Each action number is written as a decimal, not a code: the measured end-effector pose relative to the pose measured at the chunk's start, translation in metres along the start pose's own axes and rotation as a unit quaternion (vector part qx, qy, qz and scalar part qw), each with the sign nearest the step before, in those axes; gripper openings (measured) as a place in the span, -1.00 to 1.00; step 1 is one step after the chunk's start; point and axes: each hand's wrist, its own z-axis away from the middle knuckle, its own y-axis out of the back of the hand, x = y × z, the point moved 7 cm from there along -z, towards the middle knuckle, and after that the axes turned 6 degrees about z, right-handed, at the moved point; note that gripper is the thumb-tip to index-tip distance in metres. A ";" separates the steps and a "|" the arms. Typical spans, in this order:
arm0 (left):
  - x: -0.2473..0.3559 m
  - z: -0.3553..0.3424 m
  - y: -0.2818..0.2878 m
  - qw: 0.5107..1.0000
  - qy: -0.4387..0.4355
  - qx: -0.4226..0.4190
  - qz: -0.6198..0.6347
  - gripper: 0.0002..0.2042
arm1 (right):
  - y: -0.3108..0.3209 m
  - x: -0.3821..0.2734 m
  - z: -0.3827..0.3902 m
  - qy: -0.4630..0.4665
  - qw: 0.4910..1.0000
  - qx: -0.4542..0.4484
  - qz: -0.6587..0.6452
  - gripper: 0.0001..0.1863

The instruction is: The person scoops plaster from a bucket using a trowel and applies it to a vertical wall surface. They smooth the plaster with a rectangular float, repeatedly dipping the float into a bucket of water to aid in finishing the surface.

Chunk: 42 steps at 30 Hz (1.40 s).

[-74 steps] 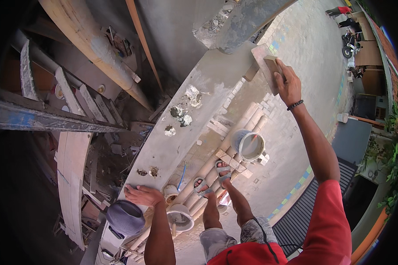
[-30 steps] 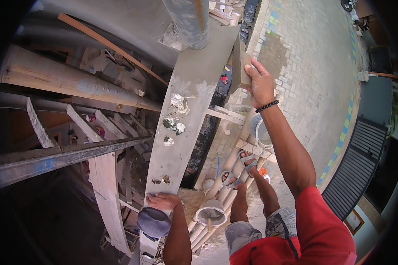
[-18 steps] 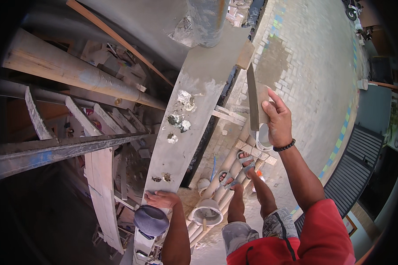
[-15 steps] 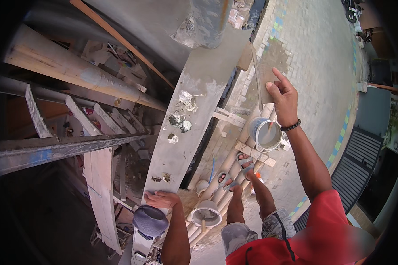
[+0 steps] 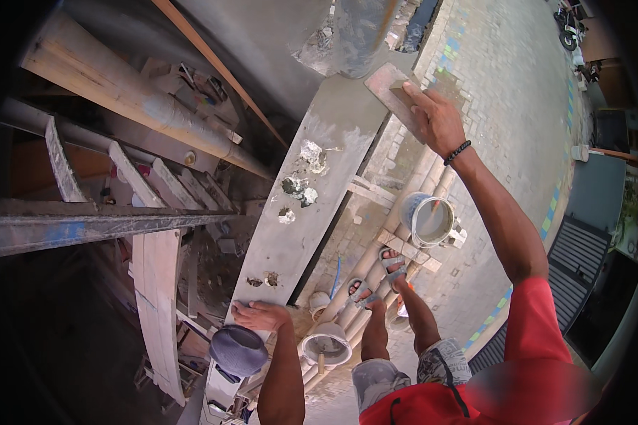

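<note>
My right hand (image 5: pixel 436 122) grips a flat rectangular plastering float (image 5: pixel 385 79) by its back. The float's far corner overlaps the far right edge of a grey, wet-looking plastered ledge (image 5: pixel 301 205), close to the round column; whether it touches the ledge I cannot tell. Lumps of white and dark mix (image 5: pixel 299 190) lie along the ledge's middle, with two small rough hollows (image 5: pixel 262 280) nearer me. My left hand (image 5: pixel 261 315) rests flat on the near part of the ledge with its fingers stretched out, right beside a dark grey cap (image 5: pixel 239 350).
A ladder (image 5: pixel 113 223) and a thick pole (image 5: pixel 127 99) stand left of the ledge. On the right, my feet are on bamboo poles (image 5: pixel 358 301), between a white bucket (image 5: pixel 432 219) and another bucket (image 5: pixel 327 343). The round column (image 5: pixel 358 35) rises at the ledge's far end.
My right hand has moved the float away from me and leftward, from above the paving to the ledge's far edge, turning its face into view. My left hand stays on the ledge.
</note>
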 end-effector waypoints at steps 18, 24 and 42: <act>-0.014 -0.001 0.003 0.999 0.021 0.013 -0.046 -0.52 | 0.003 -0.083 0.057 0.159 0.983 -0.053 -0.080 -0.45; -0.003 0.003 -0.002 0.999 -0.007 0.004 -0.031 -0.58 | 0.031 0.029 -0.003 0.010 0.999 0.049 0.014 -0.51; -0.003 -0.001 0.002 1.000 -0.002 -0.003 -0.007 -0.48 | 0.036 0.024 0.005 0.044 0.999 0.011 -0.018 -0.51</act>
